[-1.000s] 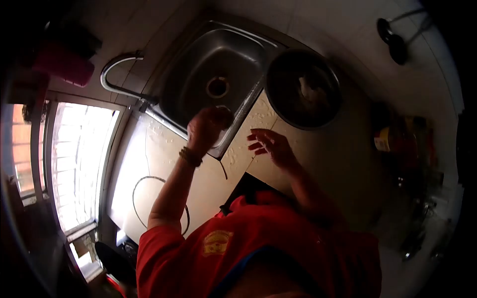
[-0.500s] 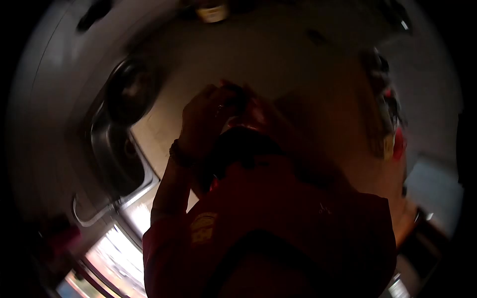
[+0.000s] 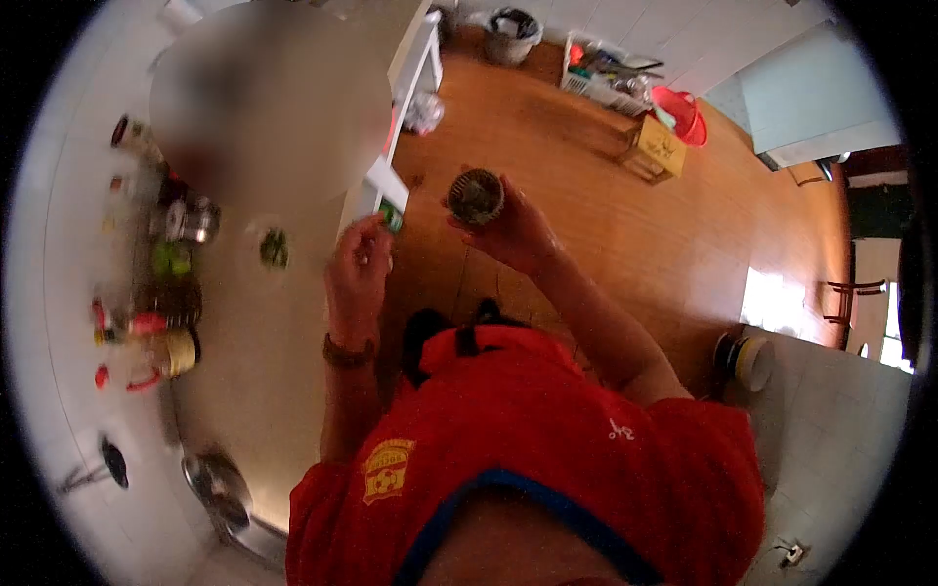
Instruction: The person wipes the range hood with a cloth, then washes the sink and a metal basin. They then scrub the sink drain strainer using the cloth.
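My right hand (image 3: 518,230) is wrapped round a round, ribbed, cup-like thing (image 3: 476,196) with a dark greenish middle, held over the wooden floor. Beside the counter edge, my left hand (image 3: 356,293), with a bracelet at its wrist, has its fingers curled; what they hold, if anything, is too small to tell. A small green and white item (image 3: 391,215) shows just beyond its fingertips. Green leafy bits (image 3: 274,248) lie on the counter (image 3: 264,342) to the left.
Bottles and jars (image 3: 176,352) line the wall side of the counter. A blurred patch hides the counter's upper part. On the floor are a bin (image 3: 512,39), a white basket (image 3: 606,93), a red basin (image 3: 684,115) and a wooden stool (image 3: 655,151).
The view has turned from the sink to the counter and floor. My hands, together half a second ago, are now apart. My right hand, open at first, now grips the ribbed thing.
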`<state>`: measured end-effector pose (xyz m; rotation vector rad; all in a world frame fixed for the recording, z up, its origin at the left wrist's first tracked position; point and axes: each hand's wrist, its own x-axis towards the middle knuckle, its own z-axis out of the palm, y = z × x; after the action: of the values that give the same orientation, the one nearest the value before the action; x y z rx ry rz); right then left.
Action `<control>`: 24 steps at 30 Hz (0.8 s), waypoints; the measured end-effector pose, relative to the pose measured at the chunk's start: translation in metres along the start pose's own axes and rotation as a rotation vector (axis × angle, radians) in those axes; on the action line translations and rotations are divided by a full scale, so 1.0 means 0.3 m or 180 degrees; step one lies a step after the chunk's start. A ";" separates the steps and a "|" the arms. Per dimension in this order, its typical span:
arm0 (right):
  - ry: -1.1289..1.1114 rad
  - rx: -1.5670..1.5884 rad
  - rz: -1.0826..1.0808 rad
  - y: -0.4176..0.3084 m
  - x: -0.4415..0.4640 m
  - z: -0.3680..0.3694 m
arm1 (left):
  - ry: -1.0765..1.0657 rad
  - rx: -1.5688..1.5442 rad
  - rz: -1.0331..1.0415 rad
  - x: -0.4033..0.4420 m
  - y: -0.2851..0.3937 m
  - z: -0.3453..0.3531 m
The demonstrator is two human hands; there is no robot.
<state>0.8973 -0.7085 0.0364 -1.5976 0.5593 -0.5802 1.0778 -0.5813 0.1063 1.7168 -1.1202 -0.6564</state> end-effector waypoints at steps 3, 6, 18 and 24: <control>0.0222 0.4124 0.0765 0.022 0.069 -0.210 | -0.0263 0.0011 0.0100 0.124 -0.078 0.089; 0.0620 0.4185 0.0696 0.081 0.245 -0.445 | -0.0481 -0.0056 -0.0023 0.355 -0.106 0.194; 0.1501 0.2973 0.0238 0.114 0.982 -1.333 | -0.1023 0.0334 0.0702 1.404 -0.102 0.618; 0.1268 0.2454 0.0468 0.141 1.319 -1.703 | -0.1308 0.0369 0.0427 1.726 -0.149 0.829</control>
<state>0.8584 -1.3545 0.0585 -0.7096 0.6364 -0.8796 1.1190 -1.1450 -0.0053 1.6255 -1.5706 -0.8998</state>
